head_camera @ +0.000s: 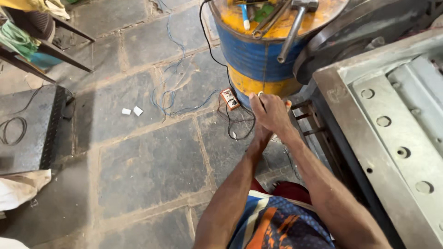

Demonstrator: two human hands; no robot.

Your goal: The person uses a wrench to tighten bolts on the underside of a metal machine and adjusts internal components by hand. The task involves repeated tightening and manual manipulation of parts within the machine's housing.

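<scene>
A: What lay nearest?
B: Patterned shorts (pixel 277 226). Beyond, the right hand (pixel 272 113) covered the left hand (pixel 260 136); their grips couldn't be told.
A: Around them?
B: A small orange switch box (pixel 230 98) sat just left, before a blue-and-yellow drum (pixel 256 57).

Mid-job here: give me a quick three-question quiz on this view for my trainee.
1. True or false: the right hand lies over the left hand.
2. What rests on top of the drum? A) hammer B) bucket C) helmet
3. What colour is the small switch box on the stone floor?

Key: 1 true. 2 A, the hammer. 3 orange and white.
</scene>
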